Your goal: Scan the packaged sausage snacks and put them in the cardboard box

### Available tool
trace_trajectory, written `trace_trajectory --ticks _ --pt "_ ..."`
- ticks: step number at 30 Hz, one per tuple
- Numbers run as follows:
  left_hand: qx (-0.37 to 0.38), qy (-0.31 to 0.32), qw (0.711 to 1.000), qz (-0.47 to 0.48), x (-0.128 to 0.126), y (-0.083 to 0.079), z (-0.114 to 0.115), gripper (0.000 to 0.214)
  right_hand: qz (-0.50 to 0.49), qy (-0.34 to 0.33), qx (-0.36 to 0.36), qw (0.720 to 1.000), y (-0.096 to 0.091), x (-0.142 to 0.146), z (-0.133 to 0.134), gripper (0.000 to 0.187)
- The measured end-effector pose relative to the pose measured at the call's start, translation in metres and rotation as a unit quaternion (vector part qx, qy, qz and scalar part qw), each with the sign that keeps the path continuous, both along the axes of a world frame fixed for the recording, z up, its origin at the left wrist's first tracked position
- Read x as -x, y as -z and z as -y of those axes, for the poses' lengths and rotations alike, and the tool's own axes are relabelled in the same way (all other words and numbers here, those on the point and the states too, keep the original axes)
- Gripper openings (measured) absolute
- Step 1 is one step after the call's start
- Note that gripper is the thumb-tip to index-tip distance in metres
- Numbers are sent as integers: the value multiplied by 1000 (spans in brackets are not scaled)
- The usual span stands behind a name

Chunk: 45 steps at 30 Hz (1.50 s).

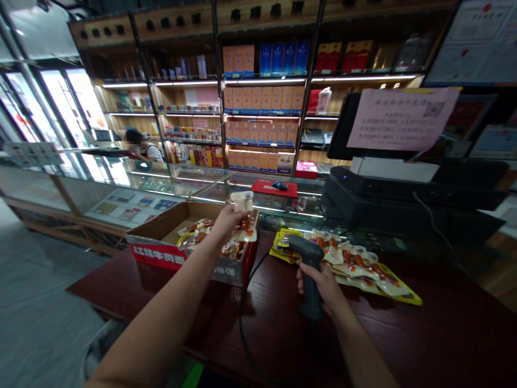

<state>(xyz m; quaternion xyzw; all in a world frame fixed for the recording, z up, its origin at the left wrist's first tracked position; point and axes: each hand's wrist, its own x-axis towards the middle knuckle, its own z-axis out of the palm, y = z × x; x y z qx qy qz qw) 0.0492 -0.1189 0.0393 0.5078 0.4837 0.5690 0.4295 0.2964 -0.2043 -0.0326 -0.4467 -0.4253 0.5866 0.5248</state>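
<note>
Though partly full, cardboard box (157, 257) with packets (202, 233), left grip (226, 222) tight on pouch (242, 201), right grip (325, 283) around scanner (306, 248)

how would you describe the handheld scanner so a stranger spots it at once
Start at the dark reddish table in the foreground. Right of the open cardboard box, in front of the food packets, the right hand grips the scanner. It is the dark, pistol-shaped tool with a handle, unlike the pale and yellow packets behind it.

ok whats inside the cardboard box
Packets with reddish-brown contents lie piled in the cardboard box. The left hand and forearm block part; upper packets hide whatever is beneath.
</note>
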Motion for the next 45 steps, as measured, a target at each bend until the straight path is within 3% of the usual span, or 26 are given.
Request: trace_trajectory --ticks 3,6,10,14,25,31,37,45 --pt "33 86 982 163 -52 34 7 36 -15 9 -6 1000 4 -4 0 38" --pt "51 65 979 186 -85 77 6 34 -22 13 -11 1000 7 -10 0 38" --pt "-12 -1 990 144 -95 127 -2 35 -17 10 -16 1000 9 -12 1 36" --pt "-31 1 994 108 -88 149 -9 33 4 -11 -16 1000 8 -9 1 37" --pt "-50 22 997 52 -87 154 -12 30 22 -20 -19 999 12 -6 4 37" --pt "-37 13 998 54 -88 146 -8 27 30 -28 -13 999 13 -7 4 34" --pt "-18 -29 999 -35 -86 136 -2 26 26 -23 -16 999 16 -6 2 32" --pt "-20 -5 1000 11 -88 140 -4 29 16 -20 -22 999 15 -7 2 33"
